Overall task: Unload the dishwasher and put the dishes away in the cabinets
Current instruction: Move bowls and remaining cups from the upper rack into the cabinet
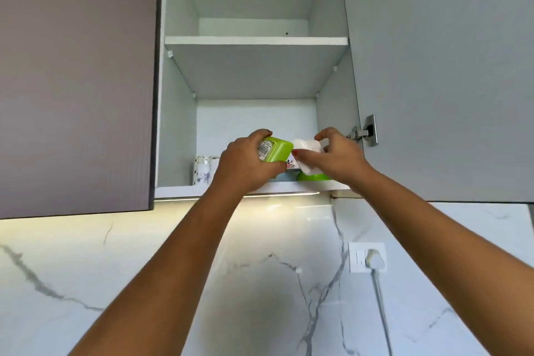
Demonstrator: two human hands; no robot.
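Note:
Both my arms reach up into the open upper cabinet. My left hand (pixel 245 159) grips a green plastic container (pixel 276 150) with a barcode label on its base, tilted on its side above the bottom shelf (pixel 179 191). Just to its right, my right hand (pixel 335 156) holds a white cup (pixel 307 153) with a small printed pattern. Below the cup a second green dish (pixel 310 177) rests on the shelf, mostly hidden by my hand. A white patterned mug (pixel 202 172) stands at the shelf's left.
The cabinet's middle shelf (pixel 255 40) has nothing visible on it. Its grey door (pixel 439 75) hangs open to the right on a metal hinge (pixel 365 133). A closed brown cabinet door (pixel 78 78) is on the left. A wall socket with a plug (pixel 368 259) sits on the marble backsplash.

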